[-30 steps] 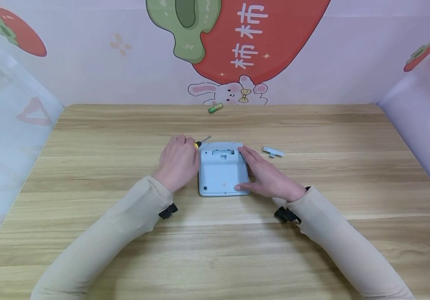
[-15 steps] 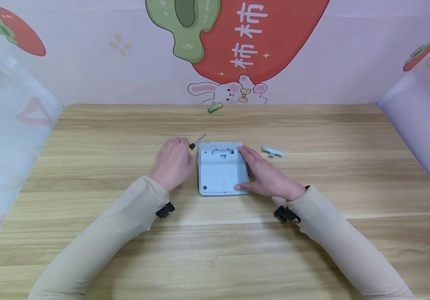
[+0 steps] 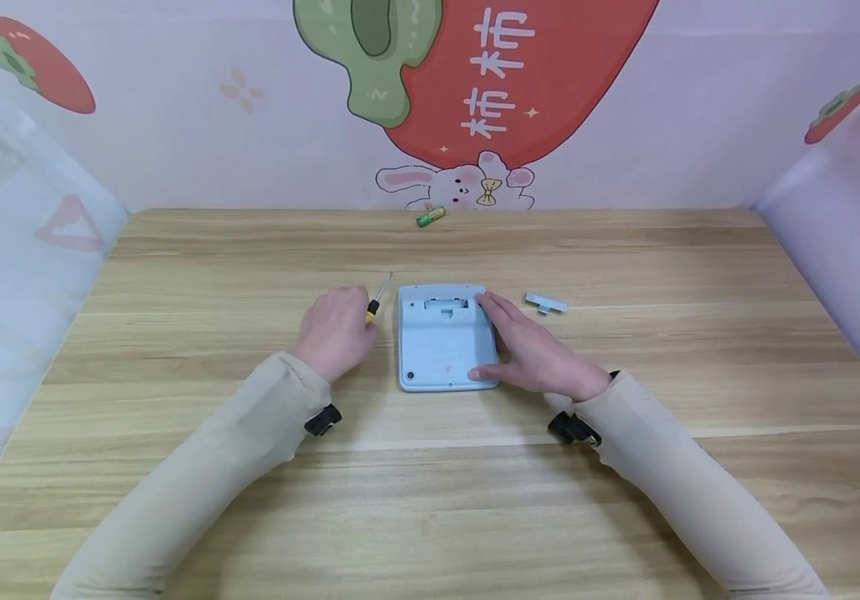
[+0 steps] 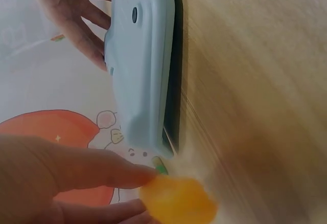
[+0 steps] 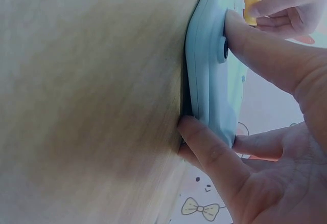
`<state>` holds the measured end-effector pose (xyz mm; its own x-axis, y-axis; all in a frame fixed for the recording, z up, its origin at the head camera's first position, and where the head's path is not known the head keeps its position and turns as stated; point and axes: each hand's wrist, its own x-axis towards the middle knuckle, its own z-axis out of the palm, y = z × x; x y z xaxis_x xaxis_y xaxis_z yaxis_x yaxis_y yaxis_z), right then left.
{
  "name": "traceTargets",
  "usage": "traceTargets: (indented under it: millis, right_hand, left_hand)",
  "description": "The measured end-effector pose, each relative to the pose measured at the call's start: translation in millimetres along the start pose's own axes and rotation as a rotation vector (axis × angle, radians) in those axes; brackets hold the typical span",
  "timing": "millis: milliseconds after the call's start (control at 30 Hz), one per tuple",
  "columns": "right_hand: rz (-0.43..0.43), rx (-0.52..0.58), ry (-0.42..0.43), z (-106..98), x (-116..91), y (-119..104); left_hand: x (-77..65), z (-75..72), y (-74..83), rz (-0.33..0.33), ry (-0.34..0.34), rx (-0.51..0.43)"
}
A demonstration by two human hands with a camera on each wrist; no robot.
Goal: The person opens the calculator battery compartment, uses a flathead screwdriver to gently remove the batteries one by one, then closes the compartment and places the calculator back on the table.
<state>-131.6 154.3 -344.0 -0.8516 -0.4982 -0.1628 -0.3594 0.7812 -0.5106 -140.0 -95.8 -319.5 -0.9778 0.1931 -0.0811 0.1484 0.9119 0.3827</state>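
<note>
A light blue calculator (image 3: 445, 342) lies face down on the table, its battery slot (image 3: 446, 305) uncovered near the far edge. My right hand (image 3: 538, 354) grips its right side; in the right wrist view the thumb (image 5: 265, 55) presses the back and the fingers (image 5: 214, 155) curl round the edge. To the left of the calculator, apart from it, my left hand (image 3: 336, 332) holds a screwdriver (image 3: 373, 308) by its yellow and black handle, with the thin shaft pointing away. The left wrist view shows the yellow handle end (image 4: 179, 201) between thumb and fingers.
A small light blue battery cover (image 3: 547, 303) lies right of the calculator. Near the back wall rests a green battery (image 3: 431, 217). The wooden table (image 3: 430, 500) is bounded by a printed backdrop (image 3: 175, 125) behind and at both sides.
My left hand has drawn the screwdriver left, away from the calculator's top left corner, and its shaft now points more straight ahead. The right hand and the calculator have stayed put.
</note>
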Motion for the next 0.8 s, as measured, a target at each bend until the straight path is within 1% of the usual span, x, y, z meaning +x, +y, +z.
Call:
traceTargets:
  millis: [167,433,800]
  right_hand:
    - [0.000,-0.004,0.001,0.0,-0.2,0.2]
    - [-0.001,0.002,-0.003,0.4,0.3,0.0]
    - [0.012,0.006,-0.009,-0.2,-0.6,0.2]
  left_hand:
    - [0.6,0.4,-4.6,-0.023,-0.017,-0.020]
    - [-0.7,0.5,-9.6,-0.017,-0.030,-0.041]
    - [-2.7,0.7,-16.2,-0.040,-0.043,-0.065]
